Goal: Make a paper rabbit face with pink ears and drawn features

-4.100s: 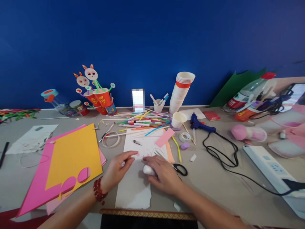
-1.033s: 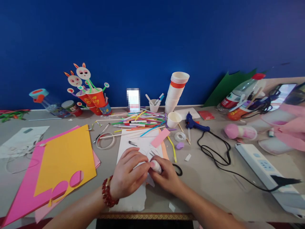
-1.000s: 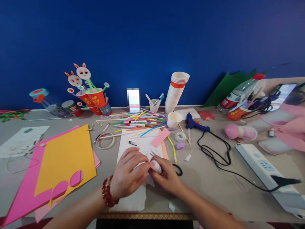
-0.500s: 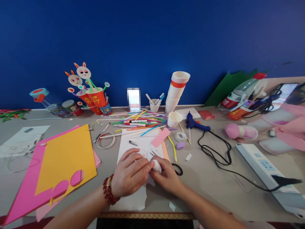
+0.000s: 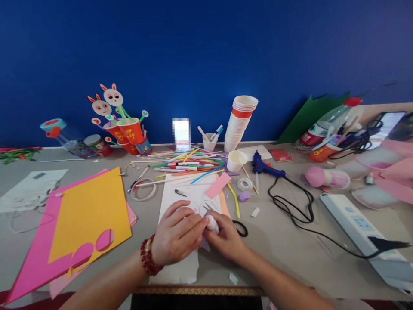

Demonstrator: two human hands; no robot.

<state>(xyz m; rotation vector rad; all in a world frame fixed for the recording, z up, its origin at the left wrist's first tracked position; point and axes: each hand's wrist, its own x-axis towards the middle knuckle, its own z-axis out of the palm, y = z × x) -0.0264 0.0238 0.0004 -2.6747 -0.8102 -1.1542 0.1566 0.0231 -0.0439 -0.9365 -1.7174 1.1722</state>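
My right hand [image 5: 227, 237] is closed round a small white tube [image 5: 212, 224], its rounded end showing between thumb and fingers. The fingers of my left hand [image 5: 177, 232] are bent and pressed together, their tips against the tube's left end. Whatever lies under those fingers is hidden. Beneath both hands is a white sheet of paper [image 5: 172, 271] with pencilled round outlines, and a pale scrap [image 5: 205, 245] peeks out between the wrists. Scissors [image 5: 241, 229] lie partly under my right hand, blades and black handle showing.
Yellow card [image 5: 90, 206] over pink card lies left. Behind the paper are a pile of pens and coloured sticks [image 5: 190, 163], stacked paper cups [image 5: 237, 125] and decorated red cups [image 5: 132, 131]. A blue glue gun [image 5: 266, 168], its black cable and a power strip [image 5: 358, 224] are right.
Both hands stay almost in place, with only a slight shift of the fingers round the white tube. Nothing else on the table has visibly moved.
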